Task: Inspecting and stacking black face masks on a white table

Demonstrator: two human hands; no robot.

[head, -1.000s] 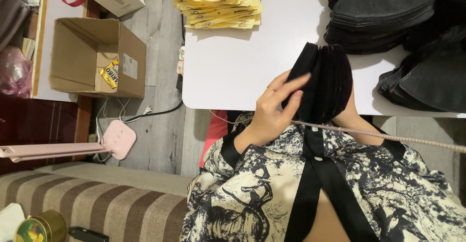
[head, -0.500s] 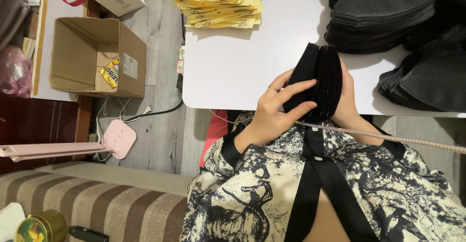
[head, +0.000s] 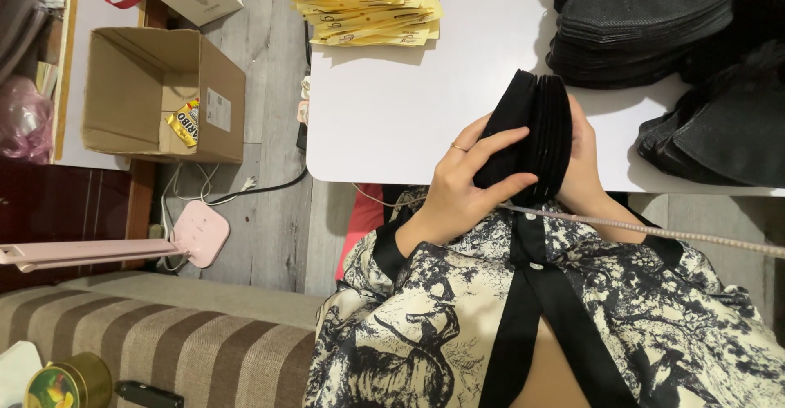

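I see both hands gripping a bundle of black folded masks (head: 531, 134) held on edge just above the near rim of the white table (head: 392, 122). The left hand (head: 470, 181) wraps the bundle from the left — its fingers (head: 499, 142) are spread a little and pressed flat across the black fabric, and a thin ring sits on 1 finger. The right hand (head: 585, 171) clasps the other side; I can see its palm and the edge of its fingers against the stack, closed on it, though most of the fingertips are hidden behind the bundle. The bundle stands roughly upright between the 2 palms, its layered edges facing me.

At the far right of the table lies a large pile of dark grey masks (head: 654, 15), and a second, looser heap (head: 719, 130) sits near the right edge, just right of the hands. At the far middle of the table rests a stack of pale yellow flat packets (head: 368, 3).

Left of the table, on the grey floor, stands an open cardboard box (head: 163, 93) with a small yellow packet inside. Nearer to me, a pink lamp (head: 123, 244) lies over a striped sofa (head: 147, 334). A beaded cord (head: 654, 230) runs across the patterned black-and-cream shirt (head: 425, 326) below the hands.
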